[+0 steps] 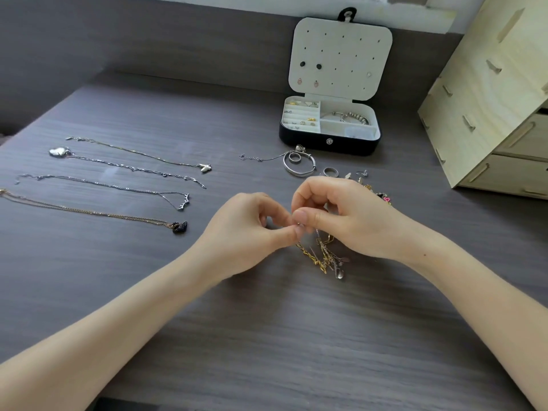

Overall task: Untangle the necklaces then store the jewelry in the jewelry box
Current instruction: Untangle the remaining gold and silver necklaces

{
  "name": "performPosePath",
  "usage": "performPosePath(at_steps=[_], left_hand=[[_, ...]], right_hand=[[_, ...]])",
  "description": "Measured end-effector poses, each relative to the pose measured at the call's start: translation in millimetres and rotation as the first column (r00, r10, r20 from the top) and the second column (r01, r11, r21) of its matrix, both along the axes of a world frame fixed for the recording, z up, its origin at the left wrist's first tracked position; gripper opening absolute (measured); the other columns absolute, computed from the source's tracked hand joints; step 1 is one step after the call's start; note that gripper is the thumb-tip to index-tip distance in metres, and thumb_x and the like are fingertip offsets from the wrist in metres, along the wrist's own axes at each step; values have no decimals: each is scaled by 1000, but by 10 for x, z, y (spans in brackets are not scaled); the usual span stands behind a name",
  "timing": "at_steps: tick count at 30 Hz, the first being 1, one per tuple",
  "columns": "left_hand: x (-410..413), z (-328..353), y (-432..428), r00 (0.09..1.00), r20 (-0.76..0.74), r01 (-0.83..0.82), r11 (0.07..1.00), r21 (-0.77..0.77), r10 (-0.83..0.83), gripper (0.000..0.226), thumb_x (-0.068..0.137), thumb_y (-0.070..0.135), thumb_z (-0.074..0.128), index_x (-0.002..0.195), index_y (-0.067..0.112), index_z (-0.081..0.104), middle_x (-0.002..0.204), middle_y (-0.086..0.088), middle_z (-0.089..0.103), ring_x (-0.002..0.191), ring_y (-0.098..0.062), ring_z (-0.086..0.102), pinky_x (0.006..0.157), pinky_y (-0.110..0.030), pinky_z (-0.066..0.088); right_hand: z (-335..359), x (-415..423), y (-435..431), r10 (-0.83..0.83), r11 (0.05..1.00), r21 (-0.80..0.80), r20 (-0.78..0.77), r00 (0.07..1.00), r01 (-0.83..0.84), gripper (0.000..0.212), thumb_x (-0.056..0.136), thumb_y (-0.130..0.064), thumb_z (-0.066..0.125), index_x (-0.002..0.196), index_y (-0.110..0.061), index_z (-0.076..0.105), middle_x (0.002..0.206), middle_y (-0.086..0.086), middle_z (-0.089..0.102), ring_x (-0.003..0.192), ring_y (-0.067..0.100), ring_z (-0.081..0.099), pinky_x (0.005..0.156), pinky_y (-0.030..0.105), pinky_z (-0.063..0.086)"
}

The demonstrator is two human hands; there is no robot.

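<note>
Head view, hands: the tangled chains (323, 256) are pinched at the top between thumb and fingertips of the left hand (255, 229) and right hand (341, 215), near the table (267, 336) middle.
Head view, store: the jewelry box (329, 140) is seen open near the far edge; four necklaces (118, 173) are laid toward the left edge.
Risk: the knot may be tightened, or a fine link snapped, if strands are pulled hard.

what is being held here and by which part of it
The chain tangle: the left grip and right grip both pinch it at its top end, close together. The rest trails loose below them.
</note>
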State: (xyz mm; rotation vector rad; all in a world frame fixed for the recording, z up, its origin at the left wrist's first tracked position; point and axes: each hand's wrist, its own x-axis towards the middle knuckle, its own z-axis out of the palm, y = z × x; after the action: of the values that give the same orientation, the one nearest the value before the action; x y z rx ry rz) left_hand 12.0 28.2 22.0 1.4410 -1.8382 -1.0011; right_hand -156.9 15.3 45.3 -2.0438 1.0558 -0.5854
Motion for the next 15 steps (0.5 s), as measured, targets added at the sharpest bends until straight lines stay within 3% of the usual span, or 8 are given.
performPosePath(at_steps=[5,7,12,15], left_hand=[[35,14,-78,992,79,-106,994,37,102,12,55,43,61,62,35,66,62,28,54,58,3,46,62,-25,34],[24,29,-97,983,151,-112,993,25,107,11,61,40,66,58,30,65,64,20,56,59,0,48,59,-25,32],[-44,47,-115,925,356,-114,991,-72,133,8,74,30,65,66,29,64,73,12,55,82,-12,54,65,-25,35],[-65,48,-113,912,386,-110,990,-90,136,7,75,31,64,68,30,63,79,9,54,89,-15,54,68,-26,34]], right_hand=[[-81,-28,-57,-13,996,-88,-142,990,1,14,89,-15,60,87,-29,56,76,-13,59,67,9,51,62,21,41],[-101,-41,-60,-30,991,-137,-220,975,-1,19,87,-15,60,86,-32,53,76,-18,56,67,9,50,65,27,43],[-121,-44,-60,-131,941,-338,-322,938,15,18,85,-14,60,83,-30,51,66,-22,45,67,-5,44,61,14,31],[-169,-40,-82,-130,907,-421,-330,935,-22,6,84,-20,58,86,-24,62,71,-20,47,66,-2,40,65,25,33]])
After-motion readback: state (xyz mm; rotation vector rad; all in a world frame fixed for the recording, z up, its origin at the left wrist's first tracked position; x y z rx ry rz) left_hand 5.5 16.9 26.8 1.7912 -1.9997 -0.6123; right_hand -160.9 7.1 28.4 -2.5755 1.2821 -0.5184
